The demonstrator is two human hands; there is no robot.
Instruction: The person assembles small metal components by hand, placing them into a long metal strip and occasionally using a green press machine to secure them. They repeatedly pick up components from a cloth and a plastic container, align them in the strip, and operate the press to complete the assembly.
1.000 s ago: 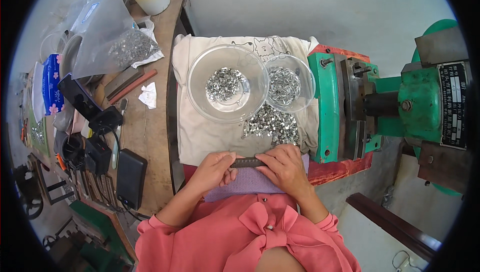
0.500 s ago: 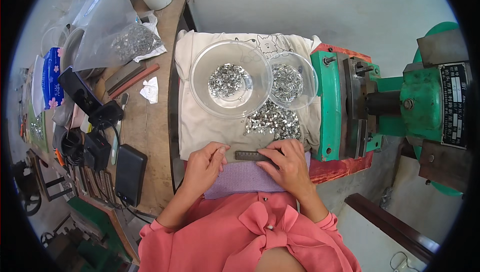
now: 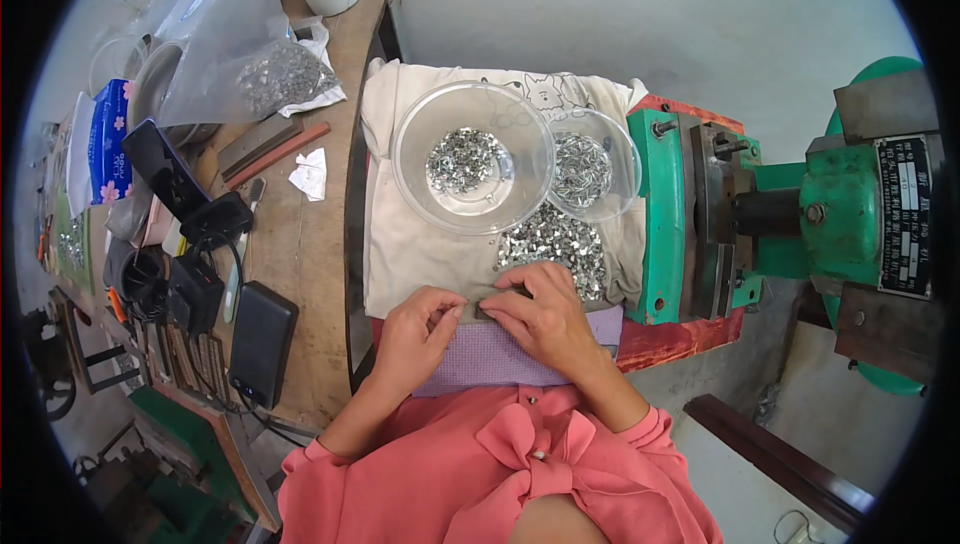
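My left hand (image 3: 418,332) is closed, with thumb and forefinger pinched together at the near edge of the cloth. Whatever lies between those fingertips is too small to make out. Right of it, my right hand (image 3: 545,316) bends its fingers over a dark slotted bar (image 3: 478,313) and grips it, hiding most of its length. Just beyond my right hand, a heap of small shiny metal pieces (image 3: 555,247) rests on the pale cloth (image 3: 400,269). Behind the heap stand a large clear plastic tub (image 3: 410,189) and a smaller clear tub (image 3: 628,169), both holding metal pieces.
A green vise-like machine (image 3: 655,234) stands close on the right. On the wooden table (image 3: 300,304) at left lie a black power bank (image 3: 263,344), a phone (image 3: 165,169), a tissue pack (image 3: 110,144) and a plastic bag of metal pieces (image 3: 280,79). A purple mat (image 3: 470,359) lies in front.
My right hand has slid left along the dark bar and now covers most of it. My left hand has shifted slightly right and nearer, its fingertips still together.
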